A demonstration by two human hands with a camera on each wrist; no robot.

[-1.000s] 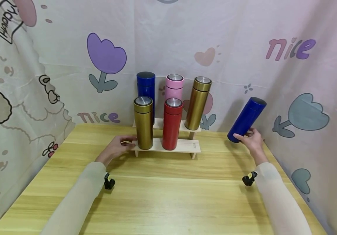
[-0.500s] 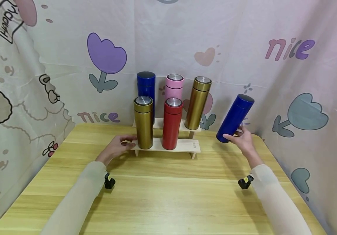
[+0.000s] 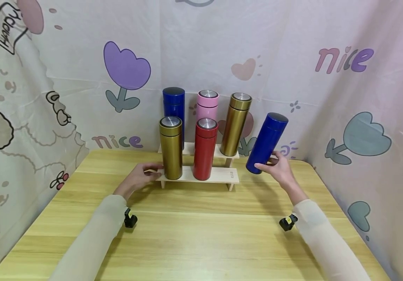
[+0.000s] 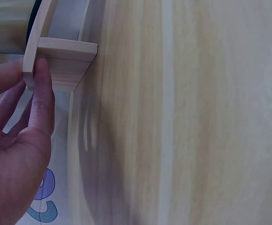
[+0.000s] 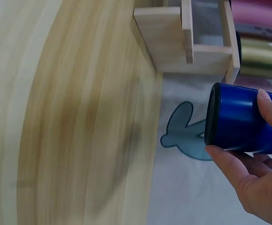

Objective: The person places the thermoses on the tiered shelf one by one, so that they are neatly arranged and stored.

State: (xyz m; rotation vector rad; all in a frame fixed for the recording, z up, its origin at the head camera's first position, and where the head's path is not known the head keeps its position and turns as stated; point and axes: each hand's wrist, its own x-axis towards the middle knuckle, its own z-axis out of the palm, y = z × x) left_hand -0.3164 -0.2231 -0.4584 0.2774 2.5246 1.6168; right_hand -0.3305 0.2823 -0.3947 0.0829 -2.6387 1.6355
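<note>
My right hand (image 3: 279,171) grips a blue thermos flask (image 3: 268,142) near its base. The flask hangs above the table, its top leaning to the right; in the right wrist view its dark bottom (image 5: 213,115) shows, with thumb and fingers around the body. On the left, my left hand (image 3: 139,178) pinches the left end of the lower shelf of a two-tier wooden rack (image 3: 222,175). The left wrist view has the thumb and fingertips on either side of the shelf board (image 4: 33,56). On the lower shelf stand a gold flask (image 3: 171,150) and a red flask (image 3: 205,150).
On the upper shelf stand another blue flask (image 3: 174,101), a pink flask (image 3: 207,104) and a second gold flask (image 3: 236,125). The lower shelf has bare wood right of the red flask. A patterned cloth (image 3: 201,47) hangs behind the wooden table (image 3: 201,238).
My right hand has carried the blue flask leftward, closer to the rack, and the flask leans a little less. My left hand stays on the shelf end.
</note>
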